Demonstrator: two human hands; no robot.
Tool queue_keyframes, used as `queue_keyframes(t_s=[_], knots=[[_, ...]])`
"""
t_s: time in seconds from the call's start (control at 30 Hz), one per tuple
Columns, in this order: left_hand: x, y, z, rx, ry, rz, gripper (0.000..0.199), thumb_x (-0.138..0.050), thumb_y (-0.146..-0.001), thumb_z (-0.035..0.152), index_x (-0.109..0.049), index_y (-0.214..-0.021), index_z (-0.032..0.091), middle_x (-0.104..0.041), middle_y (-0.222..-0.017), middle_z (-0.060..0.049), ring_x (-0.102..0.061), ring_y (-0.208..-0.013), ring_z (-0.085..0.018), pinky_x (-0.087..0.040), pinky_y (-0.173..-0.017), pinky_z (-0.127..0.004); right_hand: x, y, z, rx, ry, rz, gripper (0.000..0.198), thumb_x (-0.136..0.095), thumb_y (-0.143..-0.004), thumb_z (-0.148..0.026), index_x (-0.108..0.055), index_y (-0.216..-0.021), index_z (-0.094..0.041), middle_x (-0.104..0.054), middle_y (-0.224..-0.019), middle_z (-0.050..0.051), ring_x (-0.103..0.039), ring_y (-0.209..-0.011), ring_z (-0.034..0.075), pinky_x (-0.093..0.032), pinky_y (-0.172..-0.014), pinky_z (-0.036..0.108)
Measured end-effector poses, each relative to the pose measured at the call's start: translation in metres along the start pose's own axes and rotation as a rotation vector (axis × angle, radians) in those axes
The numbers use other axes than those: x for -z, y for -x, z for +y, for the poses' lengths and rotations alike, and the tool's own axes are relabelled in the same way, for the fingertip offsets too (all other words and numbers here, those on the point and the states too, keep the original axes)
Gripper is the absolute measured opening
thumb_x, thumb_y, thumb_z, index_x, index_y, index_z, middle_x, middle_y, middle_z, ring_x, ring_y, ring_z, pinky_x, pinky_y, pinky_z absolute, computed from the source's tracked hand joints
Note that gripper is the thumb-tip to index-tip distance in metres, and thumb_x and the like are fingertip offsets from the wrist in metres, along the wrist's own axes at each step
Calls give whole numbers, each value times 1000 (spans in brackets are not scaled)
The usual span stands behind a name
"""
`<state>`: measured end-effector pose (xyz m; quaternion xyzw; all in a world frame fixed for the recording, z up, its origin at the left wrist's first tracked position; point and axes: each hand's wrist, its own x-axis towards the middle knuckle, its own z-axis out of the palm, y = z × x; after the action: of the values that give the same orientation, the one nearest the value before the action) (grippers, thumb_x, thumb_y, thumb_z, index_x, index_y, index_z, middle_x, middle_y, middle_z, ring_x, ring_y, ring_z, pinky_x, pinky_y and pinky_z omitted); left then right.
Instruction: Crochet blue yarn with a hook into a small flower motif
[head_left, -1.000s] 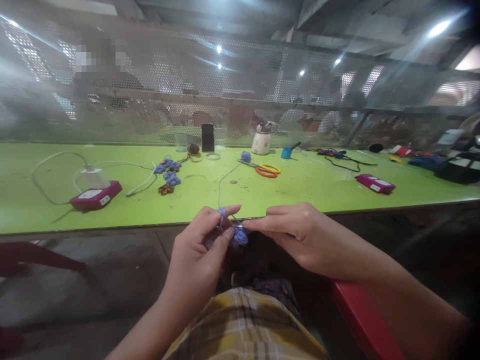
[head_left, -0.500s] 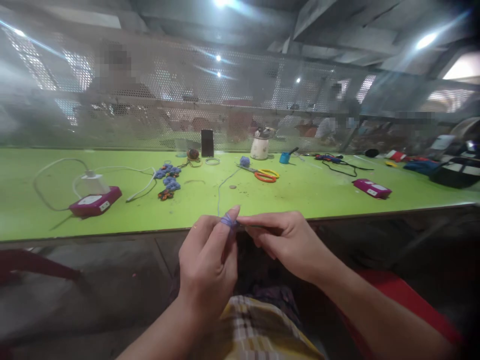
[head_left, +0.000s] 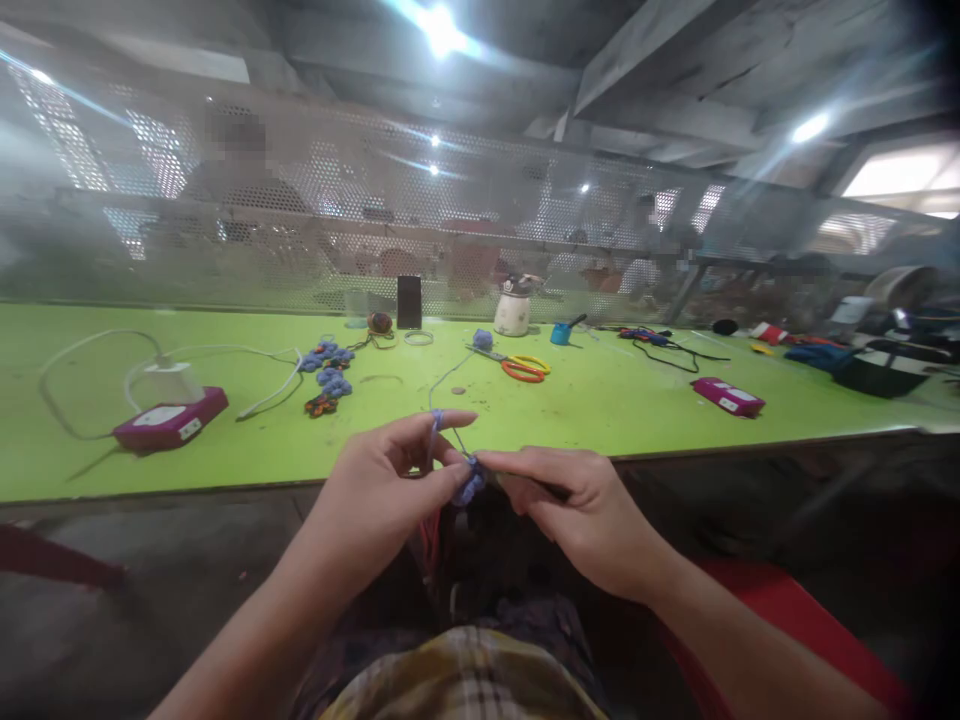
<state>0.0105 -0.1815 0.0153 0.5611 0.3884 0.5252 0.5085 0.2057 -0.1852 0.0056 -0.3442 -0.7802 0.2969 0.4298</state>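
Observation:
In the head view my left hand (head_left: 397, 475) pinches a small blue-purple crochet piece (head_left: 471, 484) between thumb and fingers. Its index finger is stretched out, with a strand of yarn (head_left: 437, 425) looped over it. My right hand (head_left: 574, 500) is closed around a thin crochet hook (head_left: 536, 484), mostly hidden by the fingers; its tip meets the piece. From the left index finger the yarn runs across the table to a small blue-purple ball (head_left: 483, 340). Scissors (head_left: 522, 368) with orange and yellow handles lie beside that ball.
On the green table (head_left: 600, 410), blue crocheted flowers (head_left: 330, 368) lie at left, near a purple power strip (head_left: 171, 418) with a white charger. A phone (head_left: 409, 302), a cream jar (head_left: 512, 308) and a blue pot (head_left: 561, 333) stand behind. Another purple box (head_left: 727, 396) is at right.
My left index finger has lifted away from the thumb, and yarn now stretches over it. The crochet piece sits lower and shows more. The whole view has shifted slightly.

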Motion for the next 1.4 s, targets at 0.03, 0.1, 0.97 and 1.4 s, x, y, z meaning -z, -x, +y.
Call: queue_keyframes(t_s=[0.03, 0.1, 0.97, 1.4], knots=[[1, 1, 2, -28, -69, 1, 33, -78, -71, 18, -76, -104, 19, -65, -67, 3, -58, -64, -10, -47, -62, -21, 5, 1, -4, 47, 91, -39, 38, -52, -87, -7, -74, -114, -20, -65, -73, 2, -52, -63, 12, -43, -60, 24], [2, 1, 6, -69, -172, -2, 28, -75, -73, 18, -77, -101, 21, -66, -68, 3, -59, -67, -11, -46, -62, -21, 14, 2, -11, 96, 239, -108, 40, -48, -91, -7, -71, -121, -19, -68, -81, 4, -56, -70, 13, -44, -65, 25], [-1, 5, -15, 116, 193, -95, 29, -79, -73, 20, -79, -101, 27, -67, -75, 2, -58, -69, -9, -43, -68, -21, 6, 0, 9, -382, -630, -68, 39, -74, -80, -29, -72, -117, -16, -51, -56, -3, -32, -45, 4, -18, -39, 18], [-7, 3, -6, 109, 126, -29, 31, -81, -70, 24, -78, -101, 20, -75, -77, -1, -63, -70, -13, -47, -71, -25, 10, 0, 8, -396, -647, -138, 41, -73, -82, -30, -70, -122, -19, -53, -58, -3, -35, -44, 4, -20, -38, 17]])
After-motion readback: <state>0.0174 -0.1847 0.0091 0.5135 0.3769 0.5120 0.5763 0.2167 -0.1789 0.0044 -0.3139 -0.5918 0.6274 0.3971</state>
